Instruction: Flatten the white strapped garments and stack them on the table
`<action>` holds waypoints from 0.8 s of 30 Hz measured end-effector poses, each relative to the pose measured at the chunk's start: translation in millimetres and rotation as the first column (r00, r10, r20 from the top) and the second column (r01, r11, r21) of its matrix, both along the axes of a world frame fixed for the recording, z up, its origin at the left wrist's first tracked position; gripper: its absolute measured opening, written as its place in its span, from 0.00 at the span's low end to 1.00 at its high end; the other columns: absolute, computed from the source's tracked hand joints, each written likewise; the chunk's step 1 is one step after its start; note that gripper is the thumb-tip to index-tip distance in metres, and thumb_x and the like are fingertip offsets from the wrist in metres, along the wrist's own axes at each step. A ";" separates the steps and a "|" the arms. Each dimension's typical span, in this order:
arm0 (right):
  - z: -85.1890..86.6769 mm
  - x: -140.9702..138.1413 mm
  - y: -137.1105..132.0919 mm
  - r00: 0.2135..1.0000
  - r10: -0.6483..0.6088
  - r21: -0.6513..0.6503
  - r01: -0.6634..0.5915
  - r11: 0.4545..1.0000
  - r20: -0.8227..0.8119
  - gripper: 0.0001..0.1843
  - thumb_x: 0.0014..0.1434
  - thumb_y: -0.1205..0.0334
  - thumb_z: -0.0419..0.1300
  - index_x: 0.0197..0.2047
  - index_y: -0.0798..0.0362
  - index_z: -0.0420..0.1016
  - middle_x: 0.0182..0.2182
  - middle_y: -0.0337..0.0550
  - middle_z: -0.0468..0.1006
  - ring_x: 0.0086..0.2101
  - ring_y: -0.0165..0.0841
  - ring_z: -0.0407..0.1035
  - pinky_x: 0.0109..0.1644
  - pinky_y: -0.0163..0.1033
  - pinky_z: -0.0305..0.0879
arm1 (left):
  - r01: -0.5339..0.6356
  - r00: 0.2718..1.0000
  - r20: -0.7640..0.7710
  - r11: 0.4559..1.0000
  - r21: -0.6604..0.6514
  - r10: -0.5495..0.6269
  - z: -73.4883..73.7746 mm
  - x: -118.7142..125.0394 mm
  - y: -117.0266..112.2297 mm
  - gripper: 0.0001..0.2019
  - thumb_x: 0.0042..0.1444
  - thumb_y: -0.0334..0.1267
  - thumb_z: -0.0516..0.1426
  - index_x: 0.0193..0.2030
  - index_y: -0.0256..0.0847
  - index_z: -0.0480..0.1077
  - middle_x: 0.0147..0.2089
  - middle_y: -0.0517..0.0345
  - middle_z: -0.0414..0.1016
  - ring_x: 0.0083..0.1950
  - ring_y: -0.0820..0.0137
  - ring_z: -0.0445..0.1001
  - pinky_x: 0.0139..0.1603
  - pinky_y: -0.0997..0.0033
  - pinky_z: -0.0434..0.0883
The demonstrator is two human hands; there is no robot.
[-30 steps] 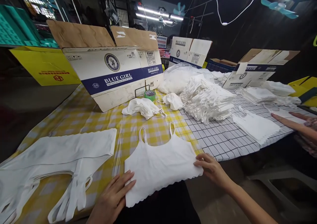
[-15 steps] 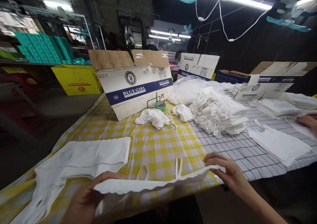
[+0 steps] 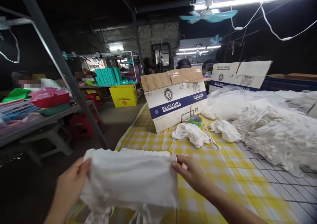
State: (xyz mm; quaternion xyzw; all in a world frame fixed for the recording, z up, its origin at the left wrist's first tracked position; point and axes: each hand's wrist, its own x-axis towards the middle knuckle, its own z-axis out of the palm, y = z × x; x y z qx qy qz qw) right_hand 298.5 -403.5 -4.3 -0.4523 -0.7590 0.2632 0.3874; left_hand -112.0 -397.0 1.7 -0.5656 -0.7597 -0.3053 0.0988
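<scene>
A white strappy top (image 3: 131, 181) hangs lifted in front of me, straps dangling at the bottom. My left hand (image 3: 70, 184) pinches its left edge and my right hand (image 3: 189, 173) pinches its right edge, both closed on the cloth. It is held over the near left corner of the yellow checked tablecloth (image 3: 218, 171). The stack of white garments seen earlier at the left is hidden behind the held top.
An open Blue Girl carton (image 3: 177, 98) stands on the table, with green tape (image 3: 196, 120) and crumpled white cloths (image 3: 192, 135) before it. A big pile of white tops (image 3: 277, 131) fills the right. A metal post (image 3: 56, 59) and shelf with baskets (image 3: 32, 105) stand left.
Both hands lifted the top off the table and carried it left. The view swung up and left; the other person's hand at the right is out of sight.
</scene>
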 end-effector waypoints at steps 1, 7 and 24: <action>-17.4 -10.4 22.4 0.998 -0.060 -0.073 0.062 0.995 0.024 0.19 0.60 0.54 0.50 0.20 0.54 0.57 0.19 0.33 0.60 0.23 0.25 0.56 0.26 0.31 0.49 | 0.010 0.996 -0.088 0.995 -0.095 -0.019 -5.6 3.2 18.1 0.14 0.58 0.46 0.48 0.39 0.40 0.68 0.28 0.60 0.74 0.32 0.69 0.73 0.30 0.78 0.64; -102.3 -45.0 93.4 0.947 -0.283 -0.167 0.307 0.937 0.151 0.14 0.54 0.61 0.52 0.19 0.54 0.59 0.16 0.35 0.64 0.20 0.25 0.55 0.24 0.32 0.43 | -0.029 0.951 -0.299 0.936 -0.350 -0.082 -71.5 26.1 85.7 0.14 0.62 0.36 0.41 0.41 0.38 0.66 0.38 0.50 0.75 0.36 0.65 0.75 0.32 0.71 0.64; -122.5 -47.5 102.4 0.811 -0.465 0.020 0.491 0.871 0.355 0.11 0.58 0.60 0.49 0.33 0.53 0.70 0.29 0.43 0.75 0.30 0.34 0.67 0.34 0.36 0.56 | 0.010 0.787 -0.558 0.910 -0.414 -0.262 -76.1 39.0 114.2 0.19 0.60 0.27 0.38 0.52 0.38 0.63 0.42 0.46 0.69 0.31 0.65 0.75 0.31 0.67 0.70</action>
